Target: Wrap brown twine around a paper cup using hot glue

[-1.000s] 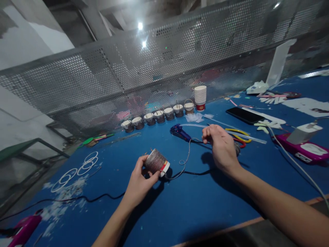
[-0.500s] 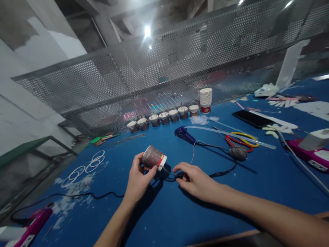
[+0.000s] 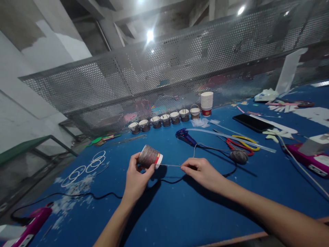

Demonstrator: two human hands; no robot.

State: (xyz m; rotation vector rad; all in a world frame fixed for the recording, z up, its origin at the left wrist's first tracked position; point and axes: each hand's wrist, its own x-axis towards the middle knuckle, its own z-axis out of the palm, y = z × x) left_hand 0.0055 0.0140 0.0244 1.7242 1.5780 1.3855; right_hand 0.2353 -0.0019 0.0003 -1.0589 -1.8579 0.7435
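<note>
My left hand (image 3: 137,180) grips a paper cup (image 3: 149,156) lying tilted on its side, its wall mostly wrapped in grey-brown yarn. A red and yellow band and a white strip show at the cup's right end. From there a strand of yarn (image 3: 169,165) runs taut to my right hand (image 3: 202,171), pinched between thumb and forefinger. Beyond the right hand the strand leads up past a blue glue gun (image 3: 185,136) towards a grey yarn ball (image 3: 238,156).
Wrapped cups (image 3: 165,120) stand in a row before the perforated metal screen, beside a paper cup stack (image 3: 207,103). Scissors (image 3: 243,144), a black phone (image 3: 252,122) and a magenta power strip (image 3: 313,159) lie right. White rings (image 3: 95,161) lie left; a black cable (image 3: 95,197) crosses the table.
My right hand has closed on the yarn and moved slightly right, drawing the strand from slack to taut. The cup in my left hand has shifted a little left.
</note>
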